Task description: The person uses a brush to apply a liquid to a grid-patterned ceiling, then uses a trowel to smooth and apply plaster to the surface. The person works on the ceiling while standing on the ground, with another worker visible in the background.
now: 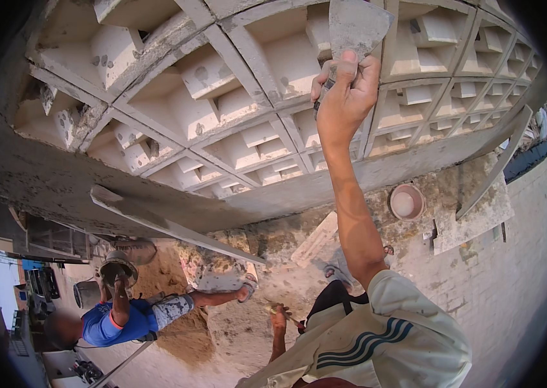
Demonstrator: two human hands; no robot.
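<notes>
My right hand (349, 97) is raised to the wall of pale concrete breeze blocks (273, 107), closed round the dark handle of a putty knife (357, 29). The knife's wide grey blade points up, in front of a joint between the blocks; whether it touches them I cannot tell. Low at my side, my left hand (278, 319) is closed on a thin tool (295, 321) with a pale and reddish part. Its kind is too small to make out. Dark wet-looking spots mark several block faces.
A co-worker in a blue shirt (115, 321) holds a bucket (118, 266) at the left, near a sand heap (186, 333). One plank (170, 223) leans at the wall's left, another (496, 161) at its right. A round pinkish tub (407, 202) stands below the wall.
</notes>
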